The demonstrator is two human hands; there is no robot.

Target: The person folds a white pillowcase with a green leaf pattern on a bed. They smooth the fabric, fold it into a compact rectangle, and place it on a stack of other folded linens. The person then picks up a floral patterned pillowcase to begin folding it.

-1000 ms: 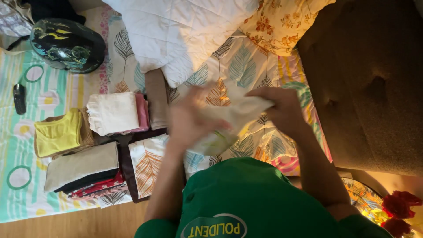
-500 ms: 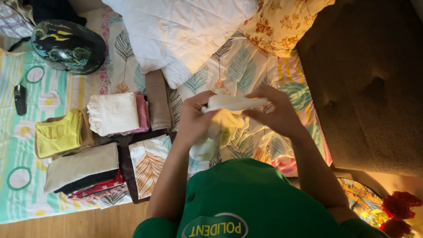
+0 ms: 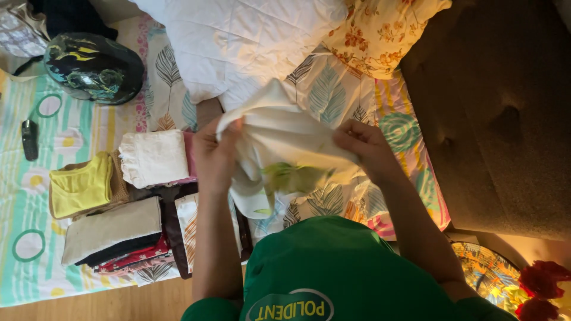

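Cream cloth (image 3: 285,134) with a green print hangs lifted above the bed (image 3: 333,89), gripped at both ends: the left hand (image 3: 215,156) is closed on its left edge, the right hand (image 3: 363,145) pinches its right edge. Left of the hands lie folded clothes: a white piece (image 3: 153,157), a yellow one (image 3: 80,185) and a beige stack (image 3: 113,229). Far left sits a dark helmet (image 3: 92,66); a white quilt (image 3: 250,41) lies beyond the cloth.
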